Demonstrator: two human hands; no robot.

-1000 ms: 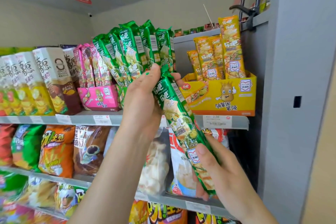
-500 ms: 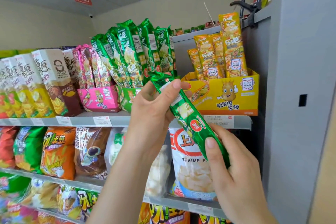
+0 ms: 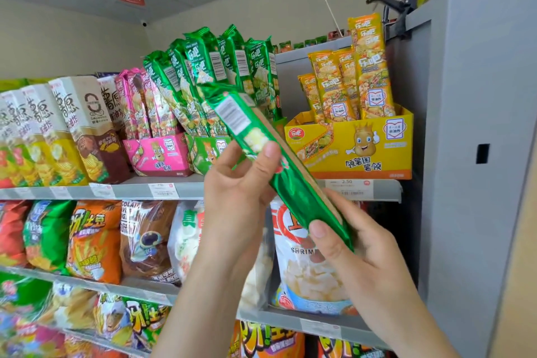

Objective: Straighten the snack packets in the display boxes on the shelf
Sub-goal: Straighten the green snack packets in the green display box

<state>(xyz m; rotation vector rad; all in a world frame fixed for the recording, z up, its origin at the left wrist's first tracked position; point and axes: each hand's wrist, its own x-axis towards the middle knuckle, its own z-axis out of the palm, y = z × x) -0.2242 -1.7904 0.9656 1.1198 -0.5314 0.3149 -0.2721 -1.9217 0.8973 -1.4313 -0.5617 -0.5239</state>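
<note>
A long green snack packet (image 3: 293, 186) slants in front of the shelf, its top end near the green packets (image 3: 220, 75) that stand fanned in the green display box (image 3: 207, 151). My left hand (image 3: 241, 186) grips its middle with the thumb on its face. My right hand (image 3: 348, 244) pinches its lower end. Its barcode side faces me. Left of the green box stands a pink display box (image 3: 158, 155) with pink packets (image 3: 139, 102). To the right, a yellow display box (image 3: 357, 145) holds upright yellow packets (image 3: 348, 84).
Tall chip cartons (image 3: 72, 128) fill the left of the top shelf (image 3: 130, 190). Lower shelves carry bagged snacks, among them a shrimp-chip bag (image 3: 308, 276). A grey upright panel (image 3: 476, 154) closes the shelf on the right. A black clamp (image 3: 392, 3) sits on top of it.
Both hands have turned the green packet so that its barcode side faces me. The packet has come lower and away from the green box.
</note>
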